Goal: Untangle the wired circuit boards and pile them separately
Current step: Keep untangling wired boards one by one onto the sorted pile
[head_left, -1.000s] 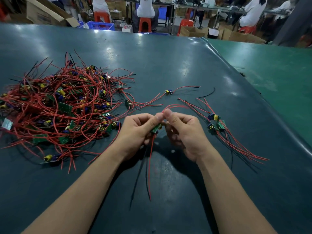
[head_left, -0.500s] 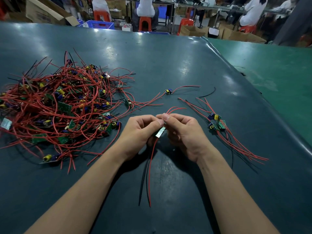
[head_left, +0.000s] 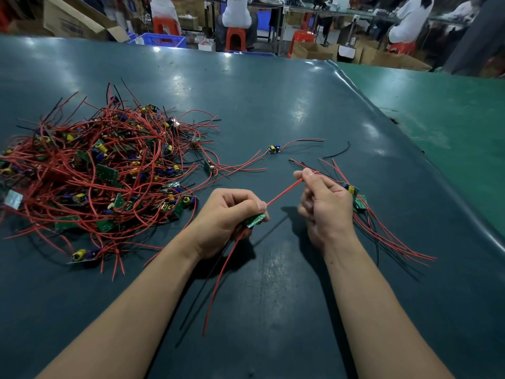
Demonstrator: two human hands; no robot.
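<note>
Gripping a small green board, the curled left hand faces the right hand, seemingly pinching its red wire.

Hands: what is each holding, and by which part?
Left hand grips the circuit board itself; right hand pinches its red wire near the free end.

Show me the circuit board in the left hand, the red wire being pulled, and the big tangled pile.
circuit board (head_left: 255,220), head view, green face
red wire (head_left: 284,193), head view, taut middle
tangled pile (head_left: 109,170), head view, centre
</note>
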